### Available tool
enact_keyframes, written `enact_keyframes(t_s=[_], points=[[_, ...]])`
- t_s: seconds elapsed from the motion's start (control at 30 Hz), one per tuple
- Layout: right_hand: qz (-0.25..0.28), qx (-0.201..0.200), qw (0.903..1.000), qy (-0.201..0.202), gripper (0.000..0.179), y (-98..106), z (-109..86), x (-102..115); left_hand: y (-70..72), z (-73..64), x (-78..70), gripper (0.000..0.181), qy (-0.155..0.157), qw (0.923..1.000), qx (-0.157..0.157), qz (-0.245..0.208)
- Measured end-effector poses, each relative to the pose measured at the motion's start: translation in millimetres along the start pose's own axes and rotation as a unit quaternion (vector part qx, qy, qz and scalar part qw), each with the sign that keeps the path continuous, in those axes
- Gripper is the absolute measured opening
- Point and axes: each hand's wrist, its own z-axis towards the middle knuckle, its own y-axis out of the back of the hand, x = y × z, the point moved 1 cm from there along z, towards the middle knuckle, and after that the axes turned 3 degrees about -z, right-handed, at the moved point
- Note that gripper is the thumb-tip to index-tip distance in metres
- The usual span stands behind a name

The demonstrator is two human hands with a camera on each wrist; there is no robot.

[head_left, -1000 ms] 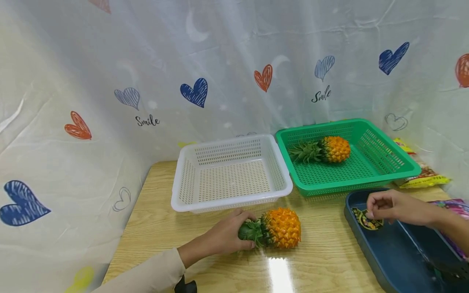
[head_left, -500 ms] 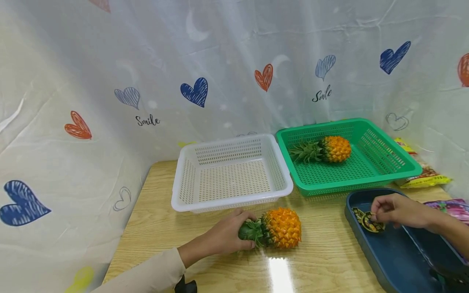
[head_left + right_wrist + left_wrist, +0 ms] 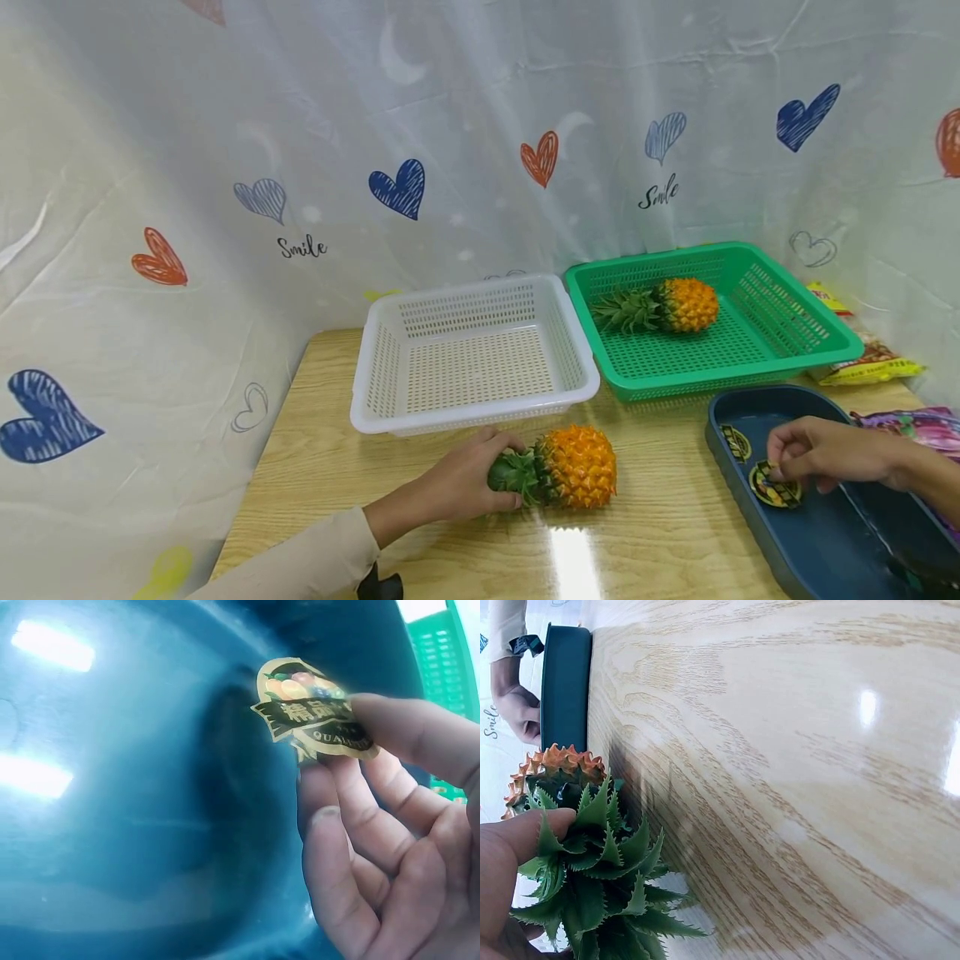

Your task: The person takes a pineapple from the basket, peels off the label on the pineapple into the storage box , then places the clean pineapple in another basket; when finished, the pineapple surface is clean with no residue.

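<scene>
My left hand (image 3: 474, 477) grips the green crown of an orange pineapple (image 3: 579, 467), which lies on its side on the wooden table. In the left wrist view the thumb presses on the spiky leaves (image 3: 604, 885). Between thumb and fingers, my right hand (image 3: 832, 452) pinches a black and gold sticker (image 3: 311, 705) with fruit printed on it. This hand is over the dark blue tray (image 3: 795, 554). Another black and gold sticker (image 3: 737, 443) lies in the tray's far left corner.
A white basket (image 3: 474, 417) stands behind the left hand. Right of it, a green basket (image 3: 750, 367) holds a second pineapple (image 3: 686, 305). A yellow and red packet (image 3: 877, 367) and a purple packet (image 3: 918, 427) lie at the right. A patterned curtain (image 3: 465, 100) hangs behind the table.
My right hand has moved right and toward me with the pinched sticker, coming away from the other sticker in the tray. The left hand and its pineapple have stayed still.
</scene>
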Motion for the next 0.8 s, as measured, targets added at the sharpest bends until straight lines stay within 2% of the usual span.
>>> enact_keyframes(t_s=[0.47,0.7,0.8], points=[[-0.023,-0.011,0.9996,0.007,0.017,-7.7,-3.9,-1.9,0.7,-0.5,-1.2,0.058,0.001,1.0,0.0,-0.003],[-0.046,-0.036,0.998,-0.025,0.027,-6.9,-6.1,0.1,-0.4,-0.6,-0.1,0.057,0.0,1.0,-0.001,-0.003],[-0.057,-0.049,0.9968,-0.026,0.03,-5.8,-6.5,-0.2,-0.8,-0.5,0.2,0.058,0.0,1.0,-0.001,-0.003]])
